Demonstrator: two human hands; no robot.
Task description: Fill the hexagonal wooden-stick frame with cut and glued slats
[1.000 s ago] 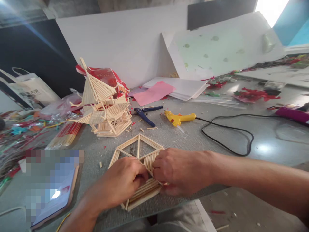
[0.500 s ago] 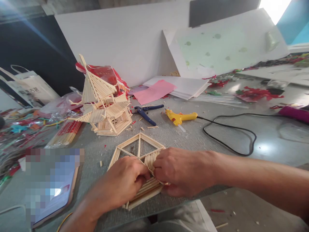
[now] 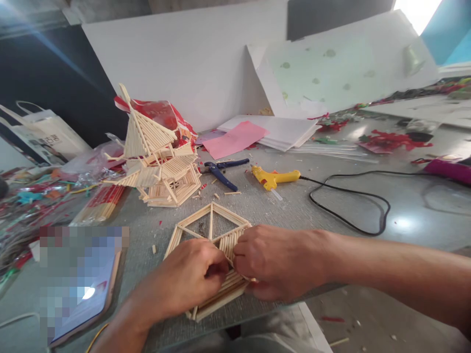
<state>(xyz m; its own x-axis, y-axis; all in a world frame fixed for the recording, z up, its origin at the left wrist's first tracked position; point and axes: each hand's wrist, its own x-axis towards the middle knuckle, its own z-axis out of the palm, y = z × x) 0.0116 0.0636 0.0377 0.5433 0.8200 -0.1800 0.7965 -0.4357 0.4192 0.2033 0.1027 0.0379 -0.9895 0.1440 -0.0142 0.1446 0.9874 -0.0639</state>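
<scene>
Hands both curled, fingers pinched on stick frame (image 3: 211, 230): left hand (image 3: 191, 279), right hand (image 3: 274, 260), near edge.

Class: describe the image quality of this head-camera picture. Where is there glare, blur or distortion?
Head view: the window at top right is blown out white; glare patches shine on the table; the phone is pixelated; a pale flare streaks the top left; wide-angle bending stretches the right forearm; both hands are sharp.

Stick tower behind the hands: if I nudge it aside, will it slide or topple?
The stick tower looks light and tall, so it probably tips rather than slides. Its thin sticks likely snap easily. It leans against a red bag.
</scene>
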